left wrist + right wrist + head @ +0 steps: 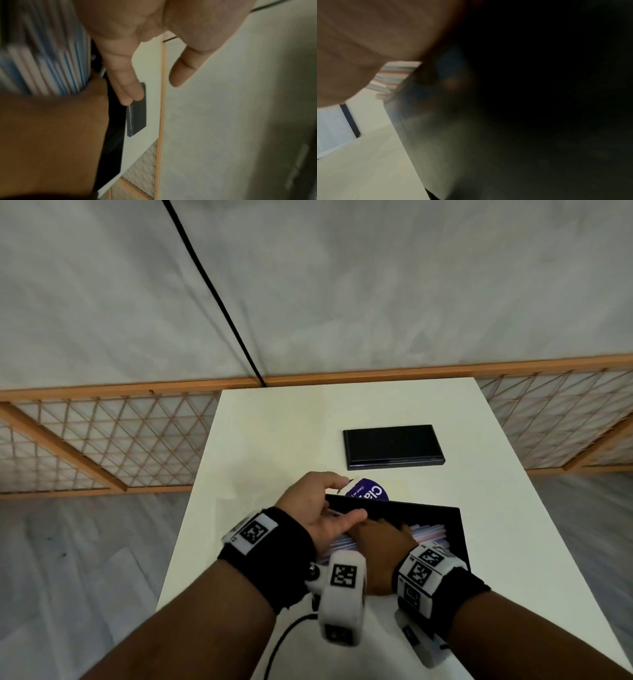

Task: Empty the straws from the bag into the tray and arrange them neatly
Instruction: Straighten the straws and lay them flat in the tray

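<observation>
While both forearms reached forward side by side over the near edge of the white table [274,433], the two hands met above the black tray [455,529], each wrist wrapped in a black band with white tagged blocks. The left hand [318,508] lay angled to the right, palm turned inward, thumb stretched along the top of the straws [430,534] and fingers [130,83] extended nearly straight, loosely together, past the tray's far rim; in the left wrist view they held nothing, the fingertips simply hovering beyond the rim. The right hand [380,546] rested palm-down on the straw pile inside the tray, its fingers pointing left under the left thumb; whether they curled round any straws could not be told, since the right wrist view was mostly dark and blurred. Pale straws with blue and pink stripes lay bundled lengthwise in the tray, showing to the right of the right fingers and beneath the left palm. Just beyond the left fingertips, behind the tray's far rim, sat the purple-and-white bag [368,493]. Farther past the fingers lay a flat black lid [392,445], well apart from the tray.
</observation>
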Demonstrator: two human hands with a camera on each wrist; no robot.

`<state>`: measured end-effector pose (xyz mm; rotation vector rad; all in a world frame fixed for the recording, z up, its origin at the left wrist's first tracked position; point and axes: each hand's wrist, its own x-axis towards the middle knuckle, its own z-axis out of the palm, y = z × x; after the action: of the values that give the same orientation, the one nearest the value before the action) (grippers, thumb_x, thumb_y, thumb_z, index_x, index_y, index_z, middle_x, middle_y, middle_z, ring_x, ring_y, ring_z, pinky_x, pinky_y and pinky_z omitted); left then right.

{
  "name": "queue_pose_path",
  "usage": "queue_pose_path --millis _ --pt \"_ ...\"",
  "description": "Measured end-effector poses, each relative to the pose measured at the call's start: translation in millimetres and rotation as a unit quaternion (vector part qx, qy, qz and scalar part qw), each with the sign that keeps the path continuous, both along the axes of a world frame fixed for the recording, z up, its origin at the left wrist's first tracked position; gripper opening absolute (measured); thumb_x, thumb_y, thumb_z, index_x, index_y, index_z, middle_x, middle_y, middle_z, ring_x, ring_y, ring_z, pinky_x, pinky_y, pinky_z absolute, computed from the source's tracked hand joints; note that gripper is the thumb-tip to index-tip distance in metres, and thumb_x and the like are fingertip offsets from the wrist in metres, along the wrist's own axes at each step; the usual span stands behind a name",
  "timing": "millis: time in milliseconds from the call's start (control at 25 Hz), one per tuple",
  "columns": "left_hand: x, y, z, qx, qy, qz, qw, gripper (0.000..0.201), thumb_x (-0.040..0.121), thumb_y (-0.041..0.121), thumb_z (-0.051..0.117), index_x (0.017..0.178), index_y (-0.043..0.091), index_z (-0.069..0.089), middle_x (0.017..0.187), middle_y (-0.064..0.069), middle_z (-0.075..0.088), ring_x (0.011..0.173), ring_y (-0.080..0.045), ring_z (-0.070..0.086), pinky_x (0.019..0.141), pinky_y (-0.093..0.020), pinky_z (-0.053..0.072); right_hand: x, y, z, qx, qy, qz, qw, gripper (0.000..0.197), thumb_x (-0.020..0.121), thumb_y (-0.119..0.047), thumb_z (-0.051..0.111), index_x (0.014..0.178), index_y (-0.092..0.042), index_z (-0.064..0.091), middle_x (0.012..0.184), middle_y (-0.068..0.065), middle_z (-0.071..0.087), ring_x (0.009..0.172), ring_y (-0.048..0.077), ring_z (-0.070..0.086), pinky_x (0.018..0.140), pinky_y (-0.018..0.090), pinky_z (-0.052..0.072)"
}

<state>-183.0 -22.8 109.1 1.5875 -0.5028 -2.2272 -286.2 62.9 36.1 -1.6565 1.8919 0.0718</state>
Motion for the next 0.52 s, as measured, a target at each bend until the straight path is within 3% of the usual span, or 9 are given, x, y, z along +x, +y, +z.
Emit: queue_pose_path --millis 120,240,280,360,440,520 --pt "-18.6 -1.0 -18.7 0.004 0.002 0.010 1.000 0.032 0.075 -0.007 0.063 0.107 -0.010 0.062 0.113 -0.028 0.063 0.102 -0.042 0.066 0.084 -0.045 0.061 -7.1 5.0 -1.4 -0.002 0.000 0.037 0.999 0.088 0.069 -0.064 0.068 0.143 -0.038 0.029 0.149 -0.002 0.040 0.135 0.026 0.042 0.110 0.058 0.030" --pt "-35.6 4.1 -23.8 0.011 -0.029 0.002 1.000 0.032 0.075 -0.002 0.062 0.107 -0.008 0.063 0.110 -0.026 0.065 0.101 -0.040 0.068 0.075 -0.039 0.062 -8.8 4.8 -1.7 -0.010 0.012 0.040 0.999 0.068 0.084 -0.048 0.064 0.144 -0.033 0.036 0.151 0.003 0.039 0.138 0.025 0.037 0.112 0.053 0.025" --pt "-38.7 5.2 -25.2 0.020 -0.029 0.004 0.999 0.029 0.077 0.001 0.062 0.104 -0.009 0.063 0.105 -0.026 0.066 0.099 -0.040 0.068 0.077 -0.039 0.062 -9.2 4.6 -0.3 0.000 0.015 0.028 0.999 0.065 0.088 -0.044 0.062 0.146 -0.029 0.037 0.152 0.004 0.038 0.139 0.024 0.035 0.113 0.050 0.023" --pt "-39.9 4.1 -28.1 0.040 -0.023 0.018 0.999 0.029 0.077 0.008 0.063 0.100 -0.010 0.063 0.096 -0.024 0.067 0.096 -0.041 0.068 0.080 -0.038 0.061 -11.5 6.9 -0.4 0.019 0.011 0.020 1.000 0.072 0.087 -0.047 0.062 0.149 -0.027 0.032 0.154 0.003 0.033 0.143 0.024 0.029 0.116 0.050 0.016" --pt "-36.7 1.8 -31.1 0.062 -0.007 0.035 0.997 0.039 0.076 0.013 0.067 0.107 -0.011 0.064 0.097 -0.025 0.069 0.099 -0.042 0.069 0.076 -0.037 0.062 -14.1 11.9 2.1 0.009 0.001 0.034 0.999 0.089 0.079 -0.057 0.069 0.151 -0.030 0.025 0.156 0.000 0.029 0.144 0.024 0.025 0.118 0.053 0.013" --pt "-34.4 0.3 -29.3 0.076 0.016 0.061 0.995 0.042 0.075 0.014 0.068 0.108 -0.011 0.063 0.098 -0.026 0.068 0.098 -0.043 0.068 0.083 -0.038 0.061 -16.6 14.8 4.1 0.001 -0.006 0.038 0.999 0.095 0.077 -0.058 0.071 0.153 -0.030 0.020 0.158 0.001 0.025 0.146 0.026 0.022 0.118 0.053 0.013"
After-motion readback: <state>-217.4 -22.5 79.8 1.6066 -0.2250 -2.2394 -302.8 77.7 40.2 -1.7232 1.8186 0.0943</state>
